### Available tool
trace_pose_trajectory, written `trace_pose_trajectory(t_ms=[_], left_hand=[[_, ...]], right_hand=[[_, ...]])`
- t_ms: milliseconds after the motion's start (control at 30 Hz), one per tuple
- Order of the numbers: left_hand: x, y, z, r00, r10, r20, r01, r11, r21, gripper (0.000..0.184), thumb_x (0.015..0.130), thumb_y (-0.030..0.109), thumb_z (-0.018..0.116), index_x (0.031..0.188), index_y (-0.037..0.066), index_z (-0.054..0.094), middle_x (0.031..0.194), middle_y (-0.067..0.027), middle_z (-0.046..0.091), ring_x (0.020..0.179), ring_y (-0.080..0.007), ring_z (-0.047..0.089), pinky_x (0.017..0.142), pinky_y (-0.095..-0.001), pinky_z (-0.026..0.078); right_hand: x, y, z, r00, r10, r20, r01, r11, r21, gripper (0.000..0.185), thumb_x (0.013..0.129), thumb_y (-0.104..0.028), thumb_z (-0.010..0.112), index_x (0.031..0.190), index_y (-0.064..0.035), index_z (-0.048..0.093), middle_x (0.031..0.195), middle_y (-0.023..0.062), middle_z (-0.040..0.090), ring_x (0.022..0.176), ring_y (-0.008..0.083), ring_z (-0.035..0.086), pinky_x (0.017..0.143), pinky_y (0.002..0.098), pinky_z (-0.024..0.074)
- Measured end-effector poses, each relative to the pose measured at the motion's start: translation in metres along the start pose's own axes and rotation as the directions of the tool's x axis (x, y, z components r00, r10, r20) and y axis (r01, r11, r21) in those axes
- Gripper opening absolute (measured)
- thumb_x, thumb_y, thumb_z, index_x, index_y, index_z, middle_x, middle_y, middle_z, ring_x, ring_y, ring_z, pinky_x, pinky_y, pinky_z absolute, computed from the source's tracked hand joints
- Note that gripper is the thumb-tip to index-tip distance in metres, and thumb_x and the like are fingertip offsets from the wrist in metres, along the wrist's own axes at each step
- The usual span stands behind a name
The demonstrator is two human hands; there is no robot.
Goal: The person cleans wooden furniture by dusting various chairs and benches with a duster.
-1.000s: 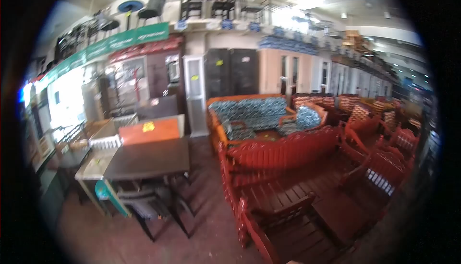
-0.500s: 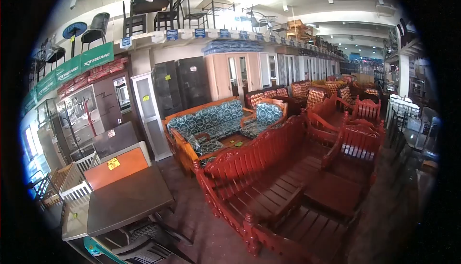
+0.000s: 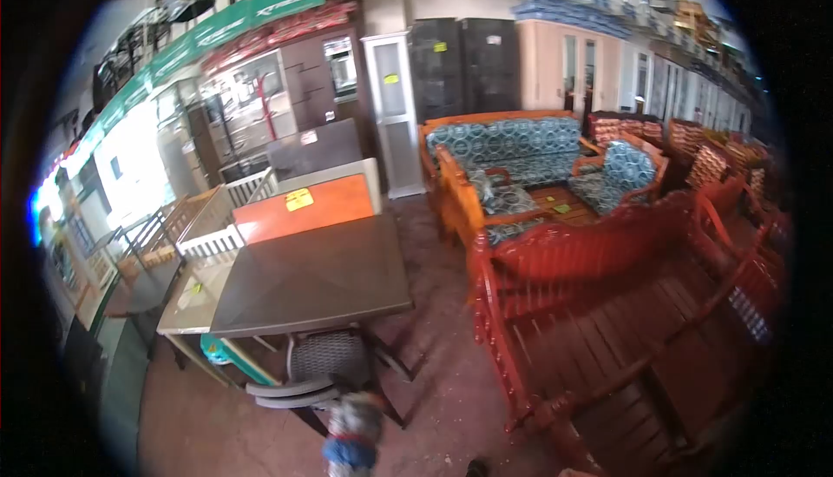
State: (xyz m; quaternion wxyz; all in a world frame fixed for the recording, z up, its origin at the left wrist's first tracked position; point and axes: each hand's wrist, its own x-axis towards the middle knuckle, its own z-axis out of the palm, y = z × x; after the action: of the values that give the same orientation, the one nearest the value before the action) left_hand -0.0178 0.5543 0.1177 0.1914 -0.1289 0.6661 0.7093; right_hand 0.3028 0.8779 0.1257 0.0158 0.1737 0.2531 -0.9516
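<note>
At the bottom, a blurred grey shape with a blue band (image 3: pixel 351 438) overlaps the back of a dark woven chair (image 3: pixel 330 355). It may be my left arm or hand; no fingers can be made out, nor whether it touches the chair. The chair stands at a dark brown table (image 3: pixel 317 273). A small pale patch (image 3: pixel 573 473) at the bottom edge, below the red wooden bench (image 3: pixel 599 256), may be part of my right hand. Its fingers and anything in them are hidden.
An orange panel with a yellow tag (image 3: pixel 334 208) stands behind the table. A wooden sofa with blue patterned cushions (image 3: pixel 512 143) is beyond the red bench. Tall cabinets (image 3: pixel 468 65) line the wall. A dark object (image 3: pixel 475 468) shows at the bottom edge.
The view has swung left and down since half a second ago, so the furniture sits farther right and higher. The blurred grey and blue shape has appeared by the chair.
</note>
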Motion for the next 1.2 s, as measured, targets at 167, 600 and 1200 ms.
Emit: trace_pose_trajectory(t_ms=[167, 600, 1200], left_hand=[[0.008, -0.004, -0.045, 0.999, 0.037, 0.015, -0.035, 0.994, -0.102, 0.04, 0.075, 0.009, 0.064, 0.115, 0.008, 0.061, 0.101, -0.0112, 0.066, 0.098, -0.0254, 0.063, 0.076, -0.0366, 0.053], [0.023, 0.057, 0.007, 0.85, -0.39, 0.354, 0.327, 0.918, 0.226, 0.037, 0.076, -0.002, 0.061, 0.111, 0.006, 0.052, 0.065, -0.0001, 0.053, 0.046, -0.0073, 0.047, 0.039, -0.0227, 0.034], [0.061, 0.057, -0.028, 0.712, -0.543, 0.445, 0.282, 0.801, 0.528, 0.057, 0.077, -0.002, 0.058, 0.13, 0.006, 0.038, 0.064, -0.0009, 0.049, 0.046, -0.0059, 0.042, 0.036, -0.0212, 0.029]], right_hand=[[0.092, 0.003, -0.016, 0.875, -0.375, -0.306, 0.002, 0.635, -0.772, 0.01, 0.083, -0.015, 0.057, 0.088, -0.0058, 0.059, 0.086, 0.0028, 0.056, 0.087, 0.016, 0.054, 0.08, 0.0266, 0.0422], [0.21, 0.066, -0.01, 0.966, -0.134, -0.221, -0.247, -0.229, -0.941, 0.029, 0.08, -0.023, 0.063, 0.107, -0.0141, 0.07, 0.108, 0.0082, 0.064, 0.1, 0.0237, 0.059, 0.084, 0.0431, 0.0458], [0.242, 0.1, 0.147, 0.823, -0.075, -0.563, -0.489, 0.409, -0.77, 0.027, 0.071, -0.024, 0.067, 0.082, -0.0016, 0.057, 0.077, 0.0108, 0.059, 0.077, 0.0198, 0.054, 0.069, 0.032, 0.042]])
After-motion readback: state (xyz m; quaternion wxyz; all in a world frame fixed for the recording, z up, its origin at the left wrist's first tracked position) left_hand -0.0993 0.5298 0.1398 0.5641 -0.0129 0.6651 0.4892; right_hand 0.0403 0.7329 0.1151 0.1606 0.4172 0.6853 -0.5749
